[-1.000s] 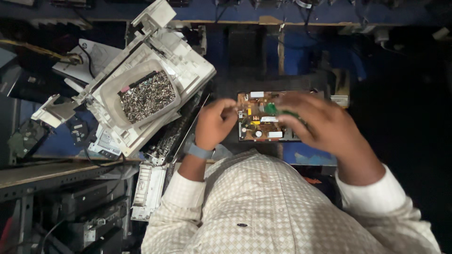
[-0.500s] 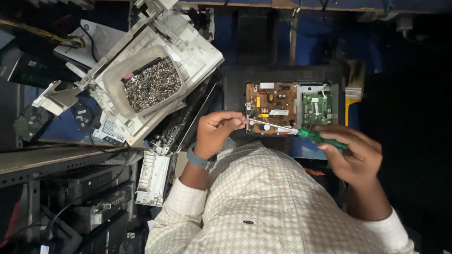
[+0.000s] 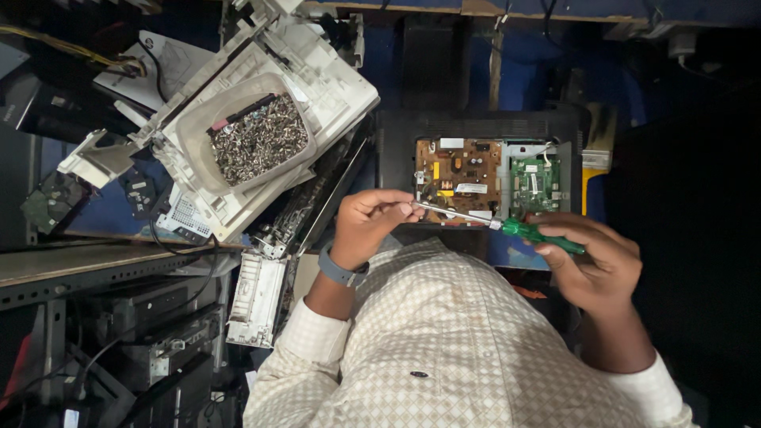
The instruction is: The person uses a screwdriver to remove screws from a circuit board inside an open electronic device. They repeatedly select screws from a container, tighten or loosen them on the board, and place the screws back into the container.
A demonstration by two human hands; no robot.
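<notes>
Since half a second earlier little had moved: the right hand (image 3: 594,265) still gripped the green-handled screwdriver (image 3: 507,226), left hand (image 3: 369,226) pinching its tip steady at the brown circuit board's (image 3: 458,178) lower edge, best kept square to the screw.

- A second ago the right hand (image 3: 598,265) lay over the boards, hiding the green board (image 3: 533,184); now it is drawn back to the near right, clear of them
- The green-handled screwdriver (image 3: 507,226) shows in full; its shaft slants across to the left hand (image 3: 372,226)
- The left hand's fingertips now pinch the tip, just off the brown board (image 3: 458,181)
</notes>
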